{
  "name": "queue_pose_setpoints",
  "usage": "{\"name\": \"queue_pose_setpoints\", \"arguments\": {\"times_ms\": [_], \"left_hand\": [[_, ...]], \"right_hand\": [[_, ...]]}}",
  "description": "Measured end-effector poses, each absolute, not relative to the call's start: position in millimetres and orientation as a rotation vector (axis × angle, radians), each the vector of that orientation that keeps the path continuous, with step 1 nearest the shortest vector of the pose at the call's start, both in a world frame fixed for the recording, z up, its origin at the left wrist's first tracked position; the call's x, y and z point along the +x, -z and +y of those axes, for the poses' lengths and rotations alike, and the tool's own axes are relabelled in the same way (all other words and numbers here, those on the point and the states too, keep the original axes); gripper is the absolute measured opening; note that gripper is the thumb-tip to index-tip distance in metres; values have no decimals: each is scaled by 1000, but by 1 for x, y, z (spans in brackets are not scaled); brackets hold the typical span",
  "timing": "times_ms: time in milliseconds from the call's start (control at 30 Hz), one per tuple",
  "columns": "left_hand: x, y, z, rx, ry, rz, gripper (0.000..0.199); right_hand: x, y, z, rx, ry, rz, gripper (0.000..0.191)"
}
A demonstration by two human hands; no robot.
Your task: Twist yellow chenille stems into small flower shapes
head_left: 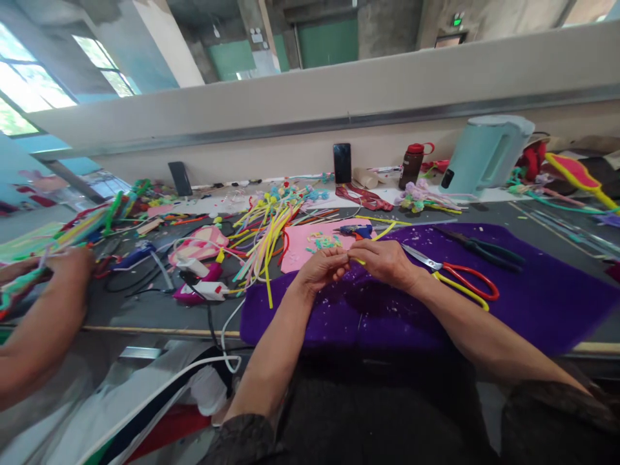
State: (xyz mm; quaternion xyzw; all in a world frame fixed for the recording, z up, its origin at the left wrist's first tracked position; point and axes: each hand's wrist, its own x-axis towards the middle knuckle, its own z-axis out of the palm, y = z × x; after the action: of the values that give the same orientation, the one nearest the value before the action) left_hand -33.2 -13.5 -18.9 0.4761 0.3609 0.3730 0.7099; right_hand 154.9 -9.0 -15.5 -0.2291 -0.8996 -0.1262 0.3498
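Observation:
Over the purple cloth (557, 284), my left hand (323, 268) and my right hand (383, 260) meet at their fingertips. My right hand pinches a yellow pipe cleaner; a short bit of it shows beneath the fingers. The left fingers are closed too, but what they pinch is too small to tell. Behind the hands a pink sheet (300, 239) bears small cut pieces (323, 243) and a blue glue gun (356, 230). Red-handled scissors (465, 274) lie right of my right hand, across a yellow pipe cleaner (462, 290), with dark pliers (484, 248) beyond.
A bundle of coloured pipe cleaners (271, 236) lies left of the pink sheet, near a power strip (206, 284) with cables. Another person's hands (70, 271) work at the far left. A phone (342, 163), a bottle (411, 166) and a kettle (484, 155) stand at the back.

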Motion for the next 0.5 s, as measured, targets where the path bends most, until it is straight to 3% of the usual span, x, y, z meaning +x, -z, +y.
{"name": "queue_pose_setpoints", "arguments": {"times_ms": [333, 500], "left_hand": [[-35, 20, -12, 1083, -823, 888, 24], [-30, 21, -17, 1220, -921, 925, 25]], "right_hand": [[153, 14, -11, -713, 349, -2432, 22], [153, 10, -9, -788, 145, -2379, 18]]}}
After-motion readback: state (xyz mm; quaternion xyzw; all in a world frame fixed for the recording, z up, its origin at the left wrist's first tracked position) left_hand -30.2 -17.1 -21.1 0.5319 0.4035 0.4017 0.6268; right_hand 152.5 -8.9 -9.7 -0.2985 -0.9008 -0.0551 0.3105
